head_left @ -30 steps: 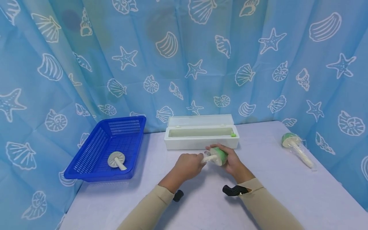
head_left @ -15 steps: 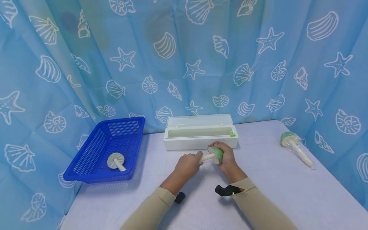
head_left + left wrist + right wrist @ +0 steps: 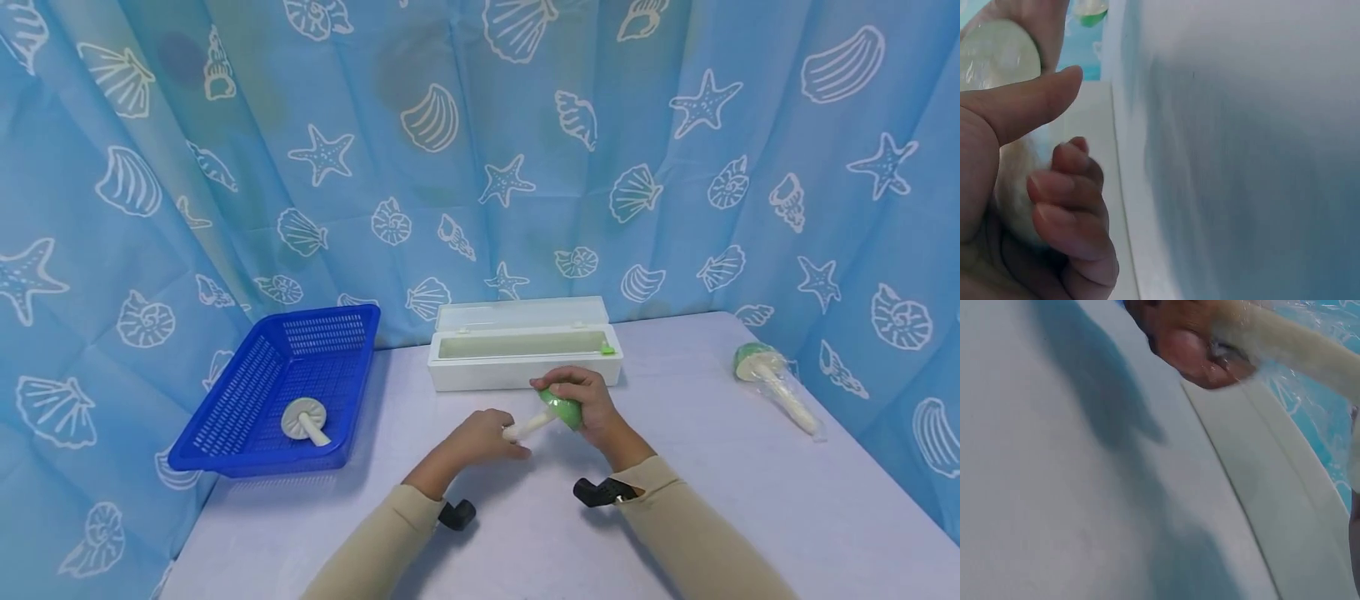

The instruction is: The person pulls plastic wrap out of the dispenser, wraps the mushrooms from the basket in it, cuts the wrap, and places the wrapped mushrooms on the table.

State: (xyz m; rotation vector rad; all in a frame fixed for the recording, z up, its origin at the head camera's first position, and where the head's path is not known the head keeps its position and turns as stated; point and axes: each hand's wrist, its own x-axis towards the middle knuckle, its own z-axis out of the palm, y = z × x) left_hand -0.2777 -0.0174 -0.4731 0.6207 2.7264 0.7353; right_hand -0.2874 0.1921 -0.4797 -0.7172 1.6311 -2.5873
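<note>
My right hand [image 3: 596, 410] holds a green-capped mushroom [image 3: 564, 409] by its cap, with its pale stem pointing left and down. At the stem's tip, my left hand [image 3: 478, 437] curls loosely round it. The left wrist view shows the thumb lying over the pale stem [image 3: 1015, 194] and the fingers bent beside it. In the right wrist view, clear wrap [image 3: 1329, 425] hangs about the stem [image 3: 1297, 349], and left fingertips [image 3: 1188, 350] are at its end. Just beyond the hands is a long white box [image 3: 487, 377], lid raised, with a small green piece at its right.
A blue basket [image 3: 258, 467] stands at the left, with a pale mushroom [image 3: 305, 417] in it. Another green-capped mushroom in clear wrap [image 3: 776, 387] lies at the table's right edge. A shell-patterned curtain [image 3: 480, 125] hangs behind the white table [image 3: 675, 367].
The left hand has loosened on the stem and its fingers have spread somewhat. The mushroom's cap has turned upward, its stem now slanting down to the left. The right fingers have shifted over the cap.
</note>
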